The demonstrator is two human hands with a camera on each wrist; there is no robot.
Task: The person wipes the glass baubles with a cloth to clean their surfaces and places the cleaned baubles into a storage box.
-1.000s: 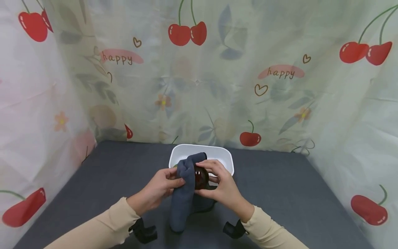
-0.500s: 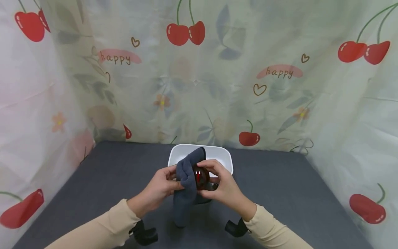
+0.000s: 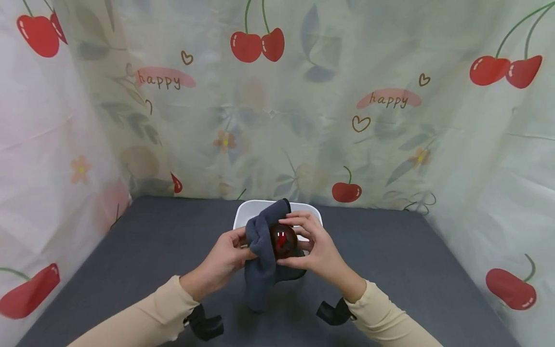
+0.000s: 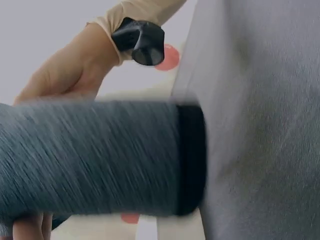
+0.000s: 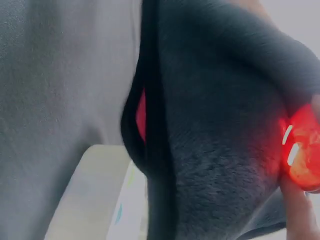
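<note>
Above the table, in front of the white tray, my right hand [image 3: 323, 250] holds a glossy, see-through dark red round object [image 3: 284, 243] between thumb and fingers. In the right wrist view this red object [image 5: 305, 155] glows bright red at the right edge; its exact kind cannot be told. My left hand [image 3: 223, 258] pinches a dark grey-blue cloth [image 3: 262, 241] against the object's left side. One bunched end of the cloth sticks up and the rest hangs down. In the left wrist view the blurred cloth [image 4: 100, 155], edged in black, hides most of the hands.
A white rectangular tray [image 3: 256, 207] stands at the back of the dark grey table [image 3: 173, 236], partly hidden by the cloth and hands. A curtain [image 3: 277, 106] printed with cherries surrounds the table. Black wrist cameras [image 3: 334, 313] hang under both wrists.
The red object has turned and shows more of its round side. Cloth and right hand have risen slightly, and the hanging end of the cloth has shifted up and right.
</note>
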